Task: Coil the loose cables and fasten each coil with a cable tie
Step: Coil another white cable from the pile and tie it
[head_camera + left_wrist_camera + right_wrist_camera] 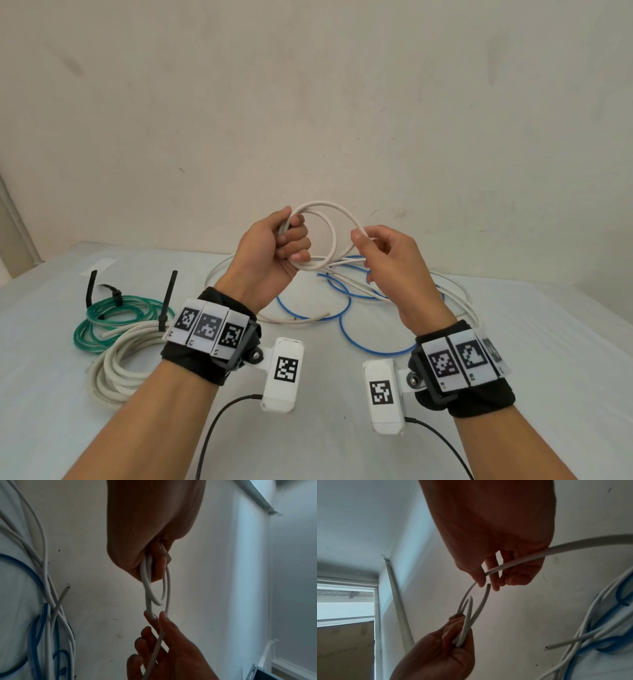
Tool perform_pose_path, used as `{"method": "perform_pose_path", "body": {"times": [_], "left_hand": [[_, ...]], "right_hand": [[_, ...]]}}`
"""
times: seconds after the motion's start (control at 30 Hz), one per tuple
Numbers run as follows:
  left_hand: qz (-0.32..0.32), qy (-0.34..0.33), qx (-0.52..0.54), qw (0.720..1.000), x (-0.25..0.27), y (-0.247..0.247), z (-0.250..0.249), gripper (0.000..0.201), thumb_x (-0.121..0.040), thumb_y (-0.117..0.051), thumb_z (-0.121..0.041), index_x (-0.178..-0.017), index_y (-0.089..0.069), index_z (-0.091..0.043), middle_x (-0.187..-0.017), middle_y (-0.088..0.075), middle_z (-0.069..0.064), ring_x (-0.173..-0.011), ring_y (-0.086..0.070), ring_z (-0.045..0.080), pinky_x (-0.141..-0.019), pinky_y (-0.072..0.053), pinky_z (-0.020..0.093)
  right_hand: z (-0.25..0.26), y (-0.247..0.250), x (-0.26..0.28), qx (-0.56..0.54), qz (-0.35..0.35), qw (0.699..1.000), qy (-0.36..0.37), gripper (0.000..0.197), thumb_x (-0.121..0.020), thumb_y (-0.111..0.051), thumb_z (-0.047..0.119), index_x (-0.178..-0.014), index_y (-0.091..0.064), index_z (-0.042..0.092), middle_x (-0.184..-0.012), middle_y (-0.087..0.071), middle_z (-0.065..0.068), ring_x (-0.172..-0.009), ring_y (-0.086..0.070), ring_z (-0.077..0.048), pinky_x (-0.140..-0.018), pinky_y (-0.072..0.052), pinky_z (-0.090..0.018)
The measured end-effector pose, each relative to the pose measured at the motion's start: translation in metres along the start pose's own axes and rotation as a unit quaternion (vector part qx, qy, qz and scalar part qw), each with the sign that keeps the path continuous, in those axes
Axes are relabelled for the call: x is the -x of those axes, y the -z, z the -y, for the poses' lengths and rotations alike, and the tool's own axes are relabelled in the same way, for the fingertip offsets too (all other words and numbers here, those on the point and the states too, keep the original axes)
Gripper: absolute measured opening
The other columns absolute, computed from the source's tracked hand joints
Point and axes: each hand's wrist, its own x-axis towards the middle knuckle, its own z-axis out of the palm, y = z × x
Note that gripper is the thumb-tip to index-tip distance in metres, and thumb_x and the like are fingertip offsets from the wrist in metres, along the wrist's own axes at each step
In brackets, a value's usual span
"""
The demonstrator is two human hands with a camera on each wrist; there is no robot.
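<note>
A thin white cable [331, 229] is looped into a small coil held up above the table. My left hand [284, 245] grips the coil's loops in its curled fingers [154, 568]. My right hand [370, 243] pinches the cable's running strand [505, 563] between thumb and fingertips just right of the coil. The strand trails down to loose white cable [455, 291] and loose blue cable [346, 325] tangled on the table behind the hands. The coil's cut end [488, 585] sticks out near my right fingertips.
At the left lie a green coil [102, 318] and a thick white coil [113, 363], each bound with a black cable tie [167, 301]. Another black tie [91, 287] lies by the green coil. The table [513, 342] has a pale cloth; a wall stands close behind.
</note>
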Motion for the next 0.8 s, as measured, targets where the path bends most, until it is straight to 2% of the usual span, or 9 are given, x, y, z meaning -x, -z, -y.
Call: {"method": "perform_pose_path", "body": {"times": [0.07,0.13,0.27,0.33,0.47,0.57,0.63,0.7,0.8], "left_hand": [[0.012,-0.004,0.044,0.999,-0.001,0.002,-0.001,0.034,-0.107,-0.037,-0.023,-0.076,-0.048,-0.014,-0.057,-0.026,-0.007,-0.043,-0.026,0.007,-0.046,-0.031,0.019],[0.026,-0.007,0.066,0.997,0.000,0.002,-0.002,0.032,-0.106,-0.038,-0.023,-0.077,-0.049,-0.013,-0.059,-0.029,-0.006,-0.046,-0.029,0.008,-0.051,-0.035,0.021],[0.048,-0.039,0.071,0.996,0.002,-0.002,0.001,0.028,-0.105,-0.041,-0.023,-0.081,-0.051,-0.012,-0.067,-0.033,-0.003,-0.054,-0.035,0.012,-0.063,-0.040,0.027],[0.060,-0.056,0.056,0.995,0.003,-0.004,0.002,0.027,-0.106,-0.042,-0.024,-0.085,-0.053,-0.011,-0.071,-0.041,0.000,-0.060,-0.044,0.014,-0.070,-0.046,0.030],[0.063,-0.084,-0.005,0.994,0.003,-0.004,0.003,0.020,-0.105,-0.052,-0.026,-0.095,-0.058,-0.010,-0.084,-0.061,0.004,-0.079,-0.066,0.019,-0.087,-0.057,0.034],[0.055,-0.135,-0.096,0.985,0.005,-0.005,0.007,0.016,-0.105,-0.054,-0.023,-0.106,-0.056,-0.007,-0.098,-0.070,0.009,-0.089,-0.072,0.022,-0.097,-0.056,0.038],[0.061,-0.155,-0.140,0.976,0.007,-0.006,0.010,0.016,-0.105,-0.055,-0.019,-0.114,-0.052,-0.007,-0.112,-0.074,0.013,-0.102,-0.073,0.024,-0.099,-0.056,0.037],[0.071,-0.167,-0.175,0.968,0.008,-0.008,0.013,0.014,-0.105,-0.054,-0.013,-0.117,-0.050,-0.007,-0.125,-0.072,0.015,-0.116,-0.070,0.026,-0.096,-0.058,0.037],[0.071,-0.182,-0.243,0.950,0.007,-0.007,0.017,0.022,-0.103,-0.058,-0.009,-0.122,-0.050,-0.003,-0.127,-0.072,0.013,-0.120,-0.069,0.027,-0.098,-0.057,0.040]], "right_hand": [[0.001,0.000,0.001,-0.046,-0.014,0.999,0.014,0.009,-0.100,-0.067,0.030,-0.108,-0.066,0.025,-0.084,-0.067,0.000,-0.076,-0.062,-0.015,-0.068,-0.056,-0.030],[0.001,-0.001,0.000,-0.068,-0.019,0.997,0.038,0.007,-0.099,-0.067,0.021,-0.104,-0.063,0.025,-0.085,-0.067,-0.003,-0.076,-0.063,-0.016,-0.066,-0.055,-0.026],[-0.002,-0.006,0.001,-0.002,-0.033,0.997,0.074,0.005,-0.096,-0.070,0.016,-0.095,-0.069,0.021,-0.083,-0.070,-0.004,-0.069,-0.069,-0.021,-0.056,-0.055,-0.025],[-0.004,-0.008,0.001,0.026,-0.025,0.996,0.077,0.005,-0.094,-0.072,0.016,-0.095,-0.073,0.021,-0.081,-0.073,-0.002,-0.067,-0.070,-0.019,-0.057,-0.056,-0.026],[-0.004,-0.009,0.000,0.084,0.022,0.992,0.095,0.020,-0.091,-0.071,0.011,-0.107,-0.079,0.021,-0.088,-0.076,0.006,-0.078,-0.069,-0.006,-0.068,-0.055,-0.021],[-0.001,-0.009,0.003,0.134,0.078,0.982,0.104,0.036,-0.089,-0.067,0.006,-0.121,-0.077,0.020,-0.105,-0.077,0.006,-0.089,-0.070,-0.004,-0.065,-0.049,-0.007],[0.001,-0.009,0.005,0.160,0.111,0.974,0.114,0.040,-0.090,-0.066,0.005,-0.125,-0.075,0.021,-0.112,-0.076,0.007,-0.092,-0.070,-0.006,-0.067,-0.047,-0.003],[0.002,-0.010,0.006,0.161,0.127,0.972,0.114,0.040,-0.089,-0.066,0.004,-0.124,-0.075,0.023,-0.112,-0.076,0.009,-0.095,-0.070,-0.006,-0.070,-0.049,-0.005],[0.002,-0.009,0.007,0.153,0.138,0.972,0.112,0.038,-0.085,-0.070,0.005,-0.119,-0.067,0.022,-0.110,-0.075,0.006,-0.093,-0.072,-0.010,-0.074,-0.057,-0.019]]}}
